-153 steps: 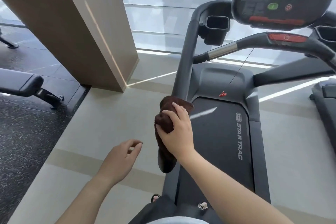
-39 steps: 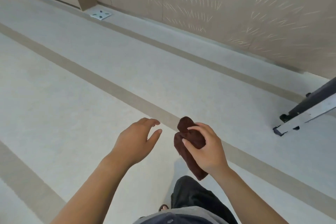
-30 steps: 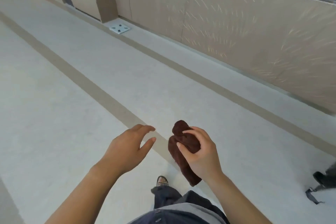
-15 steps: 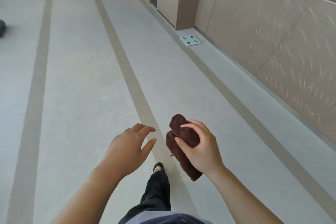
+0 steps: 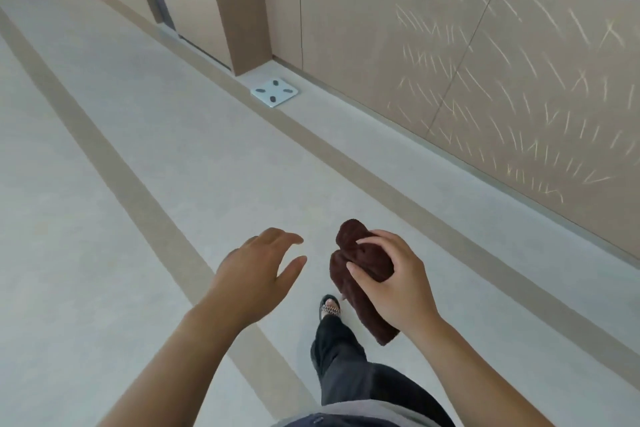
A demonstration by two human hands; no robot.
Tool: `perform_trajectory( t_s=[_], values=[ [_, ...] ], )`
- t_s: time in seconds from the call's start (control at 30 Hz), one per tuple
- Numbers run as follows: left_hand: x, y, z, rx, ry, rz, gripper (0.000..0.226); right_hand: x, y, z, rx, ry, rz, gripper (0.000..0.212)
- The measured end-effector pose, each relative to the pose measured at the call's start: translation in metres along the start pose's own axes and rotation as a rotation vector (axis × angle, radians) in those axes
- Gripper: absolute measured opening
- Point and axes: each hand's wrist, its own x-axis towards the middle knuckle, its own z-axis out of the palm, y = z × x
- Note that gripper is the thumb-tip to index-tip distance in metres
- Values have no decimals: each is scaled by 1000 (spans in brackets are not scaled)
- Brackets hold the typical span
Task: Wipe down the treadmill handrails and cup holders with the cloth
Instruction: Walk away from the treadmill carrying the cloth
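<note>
Over pale floor (image 5: 104, 218), right hand (image 5: 398, 282) gripping bunched brown cloth (image 5: 360, 267), soft and light, mid-bundle; left hand (image 5: 256, 274) open, empty

My left hand (image 5: 254, 276) hangs just left of my right hand (image 5: 398, 282), which holds the cloth (image 5: 360, 263) above my forward foot (image 5: 329, 307), with the floor scale (image 5: 274, 92) far ahead by the wall (image 5: 450, 55) on my right.

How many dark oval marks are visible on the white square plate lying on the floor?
4. The white square plate lies by the wall; one oval sits near each of its four edges. None seems hidden.
</note>
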Motion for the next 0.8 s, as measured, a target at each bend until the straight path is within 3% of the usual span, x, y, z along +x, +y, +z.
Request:
perform_trajectory(
  t_s=[0.3,0.57,0.8],
  values=[
    [231,-107,-78,-64,80,-208,40,299,13,76,21,-142,-90,28],
    [361,-234,-139,-137,176,-455,40,518,-28,188,66,-361,-233,27],
    [547,-368,-212,-102,163,-388,40,706,-57,288,43,-340,-254,28]
  ],
)
